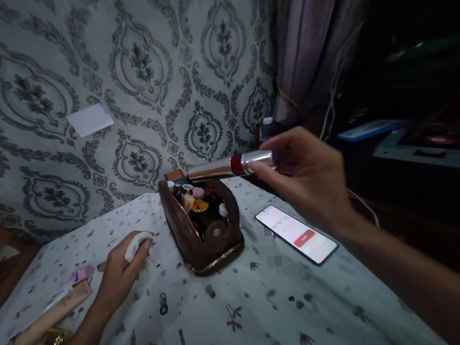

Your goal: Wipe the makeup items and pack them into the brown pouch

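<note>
My right hand (316, 176) grips the capped end of a shiny silver tube with a red band (236, 165), held level over the far side of a brown makeup bag (180, 228). The bag stands unzipped, with small bottles and other cosmetics inside. Left of the bag, low over the cloth, my left hand (116, 271) is closed around a folded white pad (136, 246); whether it is cotton or tissue is unclear.
A phone (299, 236) with a running timer lies right of the bag. At the left are a long beige tube (43, 321), a pink item (81, 273) and gold-coloured pieces (57, 339). A small bottle (267, 128) stands at the back by the curtain (305, 31).
</note>
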The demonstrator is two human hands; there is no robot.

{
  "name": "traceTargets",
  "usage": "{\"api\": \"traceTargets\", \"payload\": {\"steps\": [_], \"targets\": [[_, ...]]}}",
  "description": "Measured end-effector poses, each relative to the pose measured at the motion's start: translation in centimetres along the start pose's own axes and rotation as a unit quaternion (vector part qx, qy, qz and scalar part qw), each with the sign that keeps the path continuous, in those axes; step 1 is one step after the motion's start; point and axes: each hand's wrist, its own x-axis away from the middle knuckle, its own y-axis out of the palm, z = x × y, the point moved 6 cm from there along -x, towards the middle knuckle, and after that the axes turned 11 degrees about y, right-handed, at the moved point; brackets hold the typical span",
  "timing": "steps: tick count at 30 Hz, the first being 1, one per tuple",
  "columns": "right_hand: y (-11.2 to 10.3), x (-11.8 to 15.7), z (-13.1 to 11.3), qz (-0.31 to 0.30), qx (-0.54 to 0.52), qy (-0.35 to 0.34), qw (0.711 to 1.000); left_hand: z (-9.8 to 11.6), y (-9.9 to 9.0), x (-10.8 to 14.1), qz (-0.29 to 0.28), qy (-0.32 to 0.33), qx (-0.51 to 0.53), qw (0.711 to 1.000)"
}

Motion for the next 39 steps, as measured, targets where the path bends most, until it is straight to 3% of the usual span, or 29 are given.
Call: {"api": "traceTargets", "payload": {"steps": [6,14,23,32,39], "targets": [[4.4,2.0,1.3,-0.030,0.158,-0.062,0.985,-0.2,0.4,0.7,-0.019,-0.006,0.016,1.000],[10.0,2.3,2.1,-0.119,0.417,-0.067,0.898,-0.4,1.3,1.8,-0.055,-0.014,0.033,0.998],[11.3,2.7,1.3,-0.179,0.464,-0.132,0.858,-0.9,2.2,3.1,-0.087,-0.019,0.054,0.995],[11.6,2.8,1.4,-0.196,0.443,-0.150,0.862,-1.5,2.6,3.9,-0.087,-0.017,0.065,0.994],[11.4,2.8,2.0,-0.215,0.418,-0.125,0.874,-2.1,2.6,4.2,-0.098,-0.011,0.057,0.994]]}}
